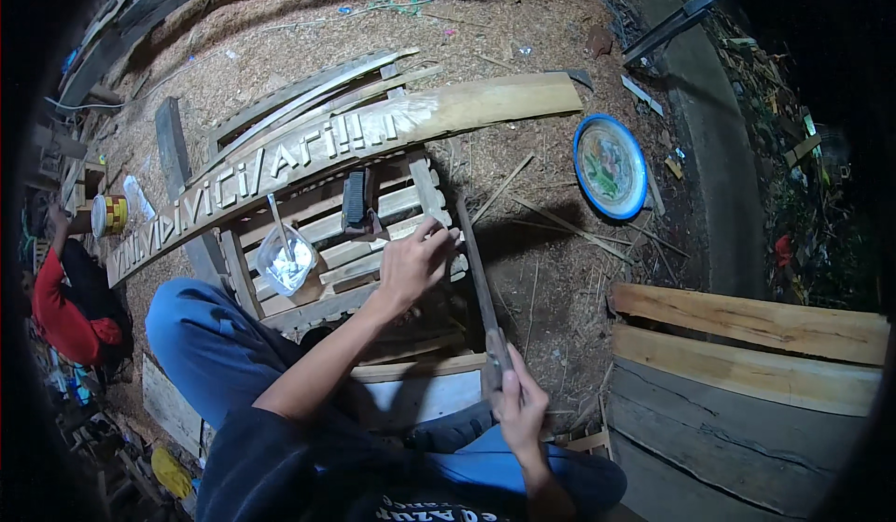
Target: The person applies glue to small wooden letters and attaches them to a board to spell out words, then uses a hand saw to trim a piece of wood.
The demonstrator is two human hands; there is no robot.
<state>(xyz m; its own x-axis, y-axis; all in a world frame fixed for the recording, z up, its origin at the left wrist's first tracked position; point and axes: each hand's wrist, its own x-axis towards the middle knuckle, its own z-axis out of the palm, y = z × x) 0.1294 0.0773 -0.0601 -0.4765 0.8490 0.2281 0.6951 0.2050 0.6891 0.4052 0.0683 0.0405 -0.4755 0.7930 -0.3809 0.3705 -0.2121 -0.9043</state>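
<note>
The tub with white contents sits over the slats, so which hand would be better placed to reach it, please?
Probably the left hand: it is nearer the tub, while the right hand is farther off and wrapped around a long dark tool.

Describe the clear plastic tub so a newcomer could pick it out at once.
Find the long lettered board crossing the slatted wooden frame. Just below the board in the head view, on that frame, sits the clear plastic tub, left of a dark block. Unlike that block, it is see-through and holds white material with a stick leaning out.
</note>
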